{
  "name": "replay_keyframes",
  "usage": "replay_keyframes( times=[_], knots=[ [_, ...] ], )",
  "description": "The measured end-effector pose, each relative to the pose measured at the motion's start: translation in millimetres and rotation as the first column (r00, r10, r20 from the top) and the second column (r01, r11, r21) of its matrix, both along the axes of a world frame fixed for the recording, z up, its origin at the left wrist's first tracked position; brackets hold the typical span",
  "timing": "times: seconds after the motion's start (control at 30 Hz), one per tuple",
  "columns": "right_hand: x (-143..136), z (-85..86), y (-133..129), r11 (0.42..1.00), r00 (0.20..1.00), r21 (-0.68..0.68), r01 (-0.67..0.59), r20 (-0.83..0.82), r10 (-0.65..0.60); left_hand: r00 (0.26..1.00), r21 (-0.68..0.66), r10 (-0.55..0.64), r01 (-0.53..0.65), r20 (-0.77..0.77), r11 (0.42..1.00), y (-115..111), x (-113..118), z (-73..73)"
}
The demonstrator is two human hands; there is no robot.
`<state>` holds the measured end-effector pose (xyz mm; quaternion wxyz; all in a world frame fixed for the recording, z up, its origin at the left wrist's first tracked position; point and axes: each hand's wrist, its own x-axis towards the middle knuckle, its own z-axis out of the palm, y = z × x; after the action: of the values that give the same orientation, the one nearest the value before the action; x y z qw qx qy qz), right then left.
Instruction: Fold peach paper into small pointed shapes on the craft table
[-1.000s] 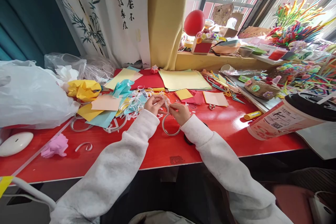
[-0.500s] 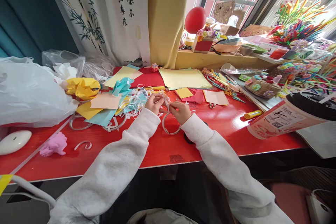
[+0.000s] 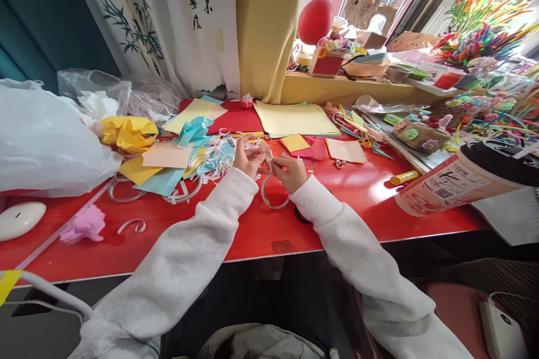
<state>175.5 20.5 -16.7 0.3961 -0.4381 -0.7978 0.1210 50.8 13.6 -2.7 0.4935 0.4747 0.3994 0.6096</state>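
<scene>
Item one: a pale strip (image 3: pixel 270 162), at the centre of the frame, raised over the table between two hands.

Item two: the left hand (image 3: pixel 247 158), fingertips pinched on the strip's upper part; the right hand (image 3: pixel 290 173), thumb and forefinger closed on it from the other side. Both wear pale grey sleeves.

Item three: a pale ring (image 3: pixel 276 206), just below the hands; from where I stand I cannot tell whether it joins the strip.

Condition of work: I judge the step in hand to be two-handed shaping or fastening of the strip. The next move seems to call for one steady pinch while the other hand adjusts; a loose grip could let the strip spring away.

Surroundings: shredded paper (image 3: pixel 215 157) and a peach sheet (image 3: pixel 166 155), left of centre; pale yellow sheets (image 3: pixel 295 119), upper centre; a yellow square (image 3: pixel 293 143) near the right hand; a yellow tube (image 3: pixel 405 178) and lidded cup (image 3: pixel 450 186), right; a pink crumpled piece (image 3: pixel 83 224), lower left. All lie on a red table (image 3: pixel 252 240).
</scene>
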Motion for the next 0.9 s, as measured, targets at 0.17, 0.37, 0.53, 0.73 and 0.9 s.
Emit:
replay_keyframes(
  times=[0.17,0.37,0.53,0.73,0.9],
  knots=[
    [0.1,0.1,0.2,1.000,1.000,0.017,-0.006,-0.022,0.006,0.999,-0.082,-0.009,0.013,0.052,0.997,4.6,-2.5,-0.7],
    [1.0,3.1,-0.4,1.000,1.000,-0.008,-0.012,-0.019,0.012,0.986,-0.220,-0.121,0.144,0.115,0.965,8.5,-10.6,4.0],
    [2.3,1.2,1.4,0.985,0.990,-0.126,-0.113,-0.102,0.101,0.981,-0.235,-0.144,0.173,0.133,0.956,8.2,-13.0,5.9],
    [2.4,-1.2,9.1,0.910,0.947,-0.336,-0.243,-0.285,0.148,0.988,-0.245,-0.075,0.106,0.133,0.964,7.6,-11.6,5.6],
    [13.4,8.7,15.7,0.568,0.780,-0.573,-0.591,-0.586,0.220,0.987,-0.285,-0.110,0.139,0.116,0.948,4.4,-11.9,11.2]
  ],
)
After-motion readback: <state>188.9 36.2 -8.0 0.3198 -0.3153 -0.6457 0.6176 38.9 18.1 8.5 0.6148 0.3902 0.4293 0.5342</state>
